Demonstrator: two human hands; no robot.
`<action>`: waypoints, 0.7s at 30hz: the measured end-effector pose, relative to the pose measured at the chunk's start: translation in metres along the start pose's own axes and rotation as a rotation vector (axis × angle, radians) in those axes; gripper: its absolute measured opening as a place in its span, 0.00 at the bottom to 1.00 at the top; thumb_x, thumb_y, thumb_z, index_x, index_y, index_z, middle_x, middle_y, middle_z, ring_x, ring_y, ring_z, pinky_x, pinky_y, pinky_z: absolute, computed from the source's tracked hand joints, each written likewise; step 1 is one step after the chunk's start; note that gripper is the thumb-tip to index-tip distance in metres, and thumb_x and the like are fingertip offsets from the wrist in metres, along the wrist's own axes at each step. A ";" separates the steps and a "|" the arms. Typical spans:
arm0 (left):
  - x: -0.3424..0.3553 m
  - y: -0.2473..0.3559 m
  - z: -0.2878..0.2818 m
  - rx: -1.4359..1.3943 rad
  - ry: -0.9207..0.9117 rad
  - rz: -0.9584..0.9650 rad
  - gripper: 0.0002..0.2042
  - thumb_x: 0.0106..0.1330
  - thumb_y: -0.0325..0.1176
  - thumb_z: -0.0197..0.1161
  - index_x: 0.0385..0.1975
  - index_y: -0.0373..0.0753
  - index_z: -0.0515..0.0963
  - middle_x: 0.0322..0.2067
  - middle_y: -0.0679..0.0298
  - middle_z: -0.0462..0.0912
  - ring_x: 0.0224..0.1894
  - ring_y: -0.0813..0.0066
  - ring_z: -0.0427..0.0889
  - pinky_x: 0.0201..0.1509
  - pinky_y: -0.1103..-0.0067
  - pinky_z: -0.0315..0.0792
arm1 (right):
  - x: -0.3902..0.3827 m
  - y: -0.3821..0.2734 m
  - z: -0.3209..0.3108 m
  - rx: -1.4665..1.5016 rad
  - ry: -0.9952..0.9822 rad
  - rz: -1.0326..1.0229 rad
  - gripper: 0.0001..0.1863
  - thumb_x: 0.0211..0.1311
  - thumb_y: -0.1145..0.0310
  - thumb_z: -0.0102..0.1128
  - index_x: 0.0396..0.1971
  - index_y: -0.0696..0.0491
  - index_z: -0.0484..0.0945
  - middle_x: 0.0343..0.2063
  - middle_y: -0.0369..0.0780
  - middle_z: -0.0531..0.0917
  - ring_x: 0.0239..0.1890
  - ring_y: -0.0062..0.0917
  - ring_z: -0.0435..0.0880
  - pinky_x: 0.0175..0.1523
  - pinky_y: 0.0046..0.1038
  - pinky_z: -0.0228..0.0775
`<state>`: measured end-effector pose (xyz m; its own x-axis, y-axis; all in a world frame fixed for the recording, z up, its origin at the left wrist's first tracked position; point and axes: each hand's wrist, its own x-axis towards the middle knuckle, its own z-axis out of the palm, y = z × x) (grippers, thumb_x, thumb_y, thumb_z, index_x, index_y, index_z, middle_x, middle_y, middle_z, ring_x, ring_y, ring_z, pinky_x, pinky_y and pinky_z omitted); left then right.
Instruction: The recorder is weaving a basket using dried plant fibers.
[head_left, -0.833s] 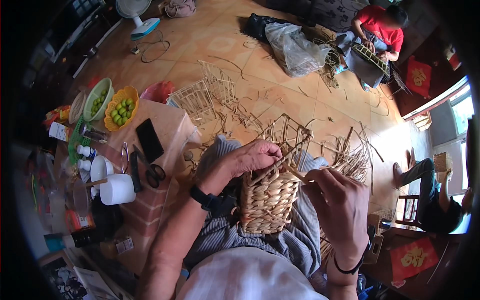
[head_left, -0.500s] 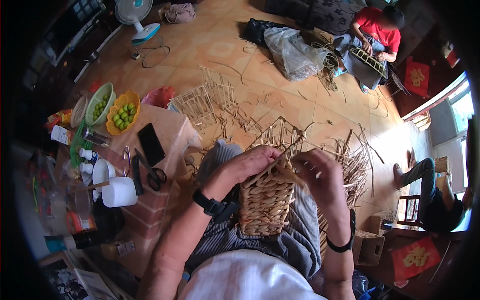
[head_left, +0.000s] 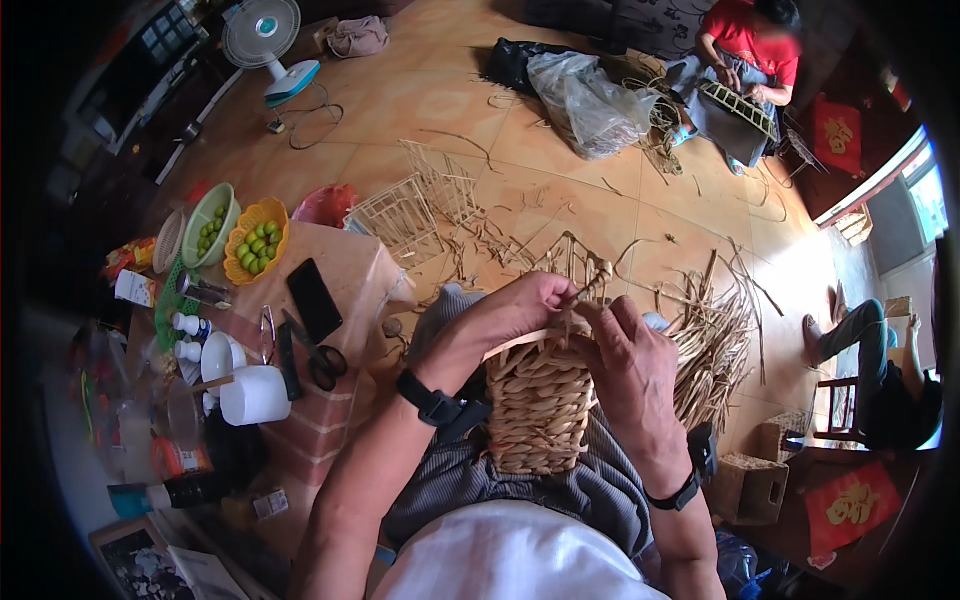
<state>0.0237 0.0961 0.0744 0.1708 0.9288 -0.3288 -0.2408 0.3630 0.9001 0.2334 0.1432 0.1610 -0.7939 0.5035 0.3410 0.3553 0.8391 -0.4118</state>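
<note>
Head view, woven basket [head_left: 540,415], fingers [head_left: 612,335] at its upper rim

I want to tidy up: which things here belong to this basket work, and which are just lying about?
Basket work:
woven basket, left hand and right hand at its top
heaped dry strips
pale open frames, probably
scissors, possibly

Just lying about:
black phone
yellow bowl of green fruit
white cup
standing fan

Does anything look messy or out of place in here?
Yes, the floor: tan strips lie heaped untidily right of the right hand, and more are scattered farther off. It looks like litter, though the basket is woven of similar strips, so it may be working material.
</note>
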 end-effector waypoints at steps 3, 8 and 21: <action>-0.006 0.004 0.005 -0.058 -0.030 0.043 0.15 0.71 0.28 0.69 0.55 0.34 0.79 0.47 0.63 0.87 0.45 0.81 0.87 0.47 0.82 0.81 | 0.000 0.002 0.002 -0.087 0.005 -0.085 0.17 0.60 0.70 0.71 0.50 0.50 0.82 0.31 0.41 0.76 0.31 0.39 0.85 0.33 0.40 0.75; -0.049 0.016 0.011 0.009 0.191 0.036 0.14 0.80 0.37 0.62 0.55 0.34 0.79 0.45 0.64 0.86 0.46 0.81 0.85 0.53 0.81 0.79 | -0.007 0.014 0.004 0.074 0.014 0.047 0.12 0.59 0.74 0.73 0.43 0.52 0.84 0.34 0.40 0.79 0.32 0.37 0.87 0.35 0.35 0.78; -0.094 0.000 0.048 0.148 0.358 0.246 0.20 0.85 0.46 0.54 0.53 0.31 0.79 0.39 0.62 0.85 0.44 0.80 0.81 0.52 0.77 0.75 | -0.037 0.046 0.005 1.199 0.037 0.636 0.07 0.60 0.76 0.79 0.33 0.55 0.86 0.26 0.33 0.87 0.22 0.12 0.79 0.26 0.17 0.68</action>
<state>0.0532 0.0052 0.1192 -0.2213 0.9629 -0.1545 -0.0893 0.1377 0.9864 0.2770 0.1621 0.1247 -0.6345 0.7545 -0.1678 -0.0069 -0.2226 -0.9749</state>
